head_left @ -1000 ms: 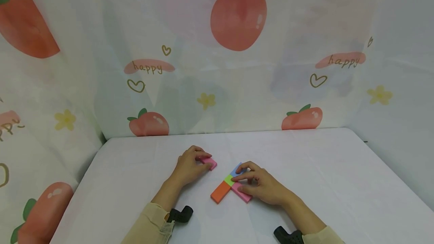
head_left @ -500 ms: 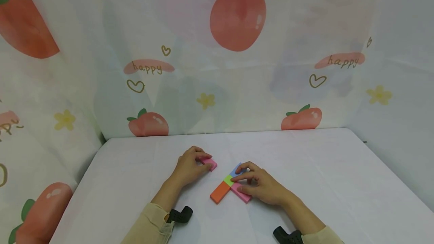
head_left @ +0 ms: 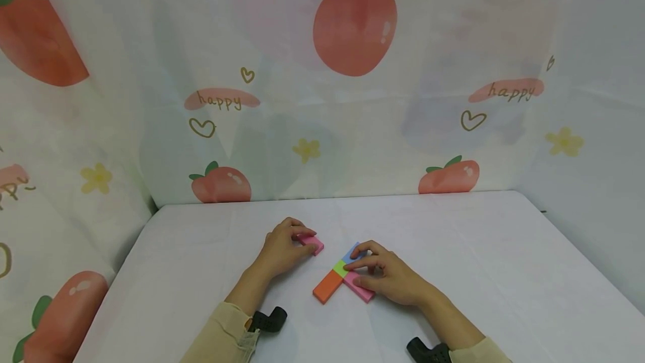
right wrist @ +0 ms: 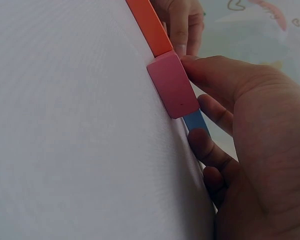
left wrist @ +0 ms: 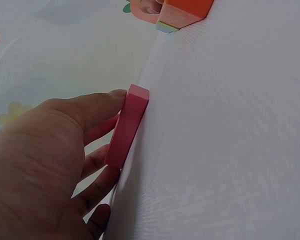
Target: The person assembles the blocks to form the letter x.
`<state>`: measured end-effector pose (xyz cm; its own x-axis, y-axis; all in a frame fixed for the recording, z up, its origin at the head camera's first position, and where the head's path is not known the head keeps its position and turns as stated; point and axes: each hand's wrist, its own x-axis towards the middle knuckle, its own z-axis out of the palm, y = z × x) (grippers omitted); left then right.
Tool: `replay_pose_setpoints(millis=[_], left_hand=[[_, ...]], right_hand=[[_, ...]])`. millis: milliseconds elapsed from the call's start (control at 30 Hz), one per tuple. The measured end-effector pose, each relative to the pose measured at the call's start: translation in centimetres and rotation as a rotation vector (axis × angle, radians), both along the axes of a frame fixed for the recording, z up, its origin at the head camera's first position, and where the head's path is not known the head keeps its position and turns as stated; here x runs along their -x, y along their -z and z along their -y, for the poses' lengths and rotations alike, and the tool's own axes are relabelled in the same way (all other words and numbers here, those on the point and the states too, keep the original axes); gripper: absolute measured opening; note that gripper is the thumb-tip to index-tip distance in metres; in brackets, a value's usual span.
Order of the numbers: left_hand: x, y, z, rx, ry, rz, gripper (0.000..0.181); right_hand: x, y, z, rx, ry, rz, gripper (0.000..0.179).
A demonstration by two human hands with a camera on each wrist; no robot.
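My left hand [head_left: 284, 246] holds a pink block [head_left: 318, 249] between thumb and fingers. In the left wrist view this pink block [left wrist: 127, 125] is close to the white tabletop, its long side along the fingers. To its right lies a group of flat blocks: an orange block [head_left: 326, 286], a small green block [head_left: 340, 267] and a blue block [head_left: 349, 252] in a slanting row, with a second pink block [head_left: 361, 291] branching off beside the green one. My right hand [head_left: 390, 273] rests over the group, its thumb at the second pink block and fingertips at the green and blue ones.
A white cloth-covered table [head_left: 201, 251] lies under both hands. Behind it hangs a curtain [head_left: 353, 128] printed with fruit, hearts and flowers. A black wrist camera [head_left: 269, 319] is on the left wrist, another black camera [head_left: 428, 350] on the right.
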<state>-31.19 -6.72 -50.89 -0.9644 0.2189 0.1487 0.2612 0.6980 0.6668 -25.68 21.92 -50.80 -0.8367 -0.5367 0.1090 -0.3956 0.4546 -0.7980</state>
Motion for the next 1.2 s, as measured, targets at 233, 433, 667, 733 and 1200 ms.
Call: replay_pose_setpoints(millis=[233, 433, 667, 733, 1200], left_hand=[[-0.10, -0.14, -0.18, 0.002, 0.011, 0.032, 0.025], [-0.23, -0.22, -0.27, 0.001, 0.015, 0.046, 0.025], [-0.21, -0.29, -0.23, -0.012, 0.036, 0.037, 0.025], [-0.15, -0.21, -0.22, -0.010, 0.044, 0.030, 0.026], [-0.35, -0.33, -0.59, -0.003, 0.026, 0.069, 0.025]], right_hand=[[-0.05, 0.05, -0.03, -0.002, 0.000, -0.020, 0.024], [-0.08, -0.04, -0.02, -0.001, 0.000, -0.011, 0.024], [-0.06, -0.09, 0.04, -0.006, 0.000, -0.005, 0.025], [-0.07, -0.06, 0.03, -0.008, 0.003, -0.007, 0.025], [0.01, 0.05, -0.05, -0.006, -0.003, -0.018, 0.025]])
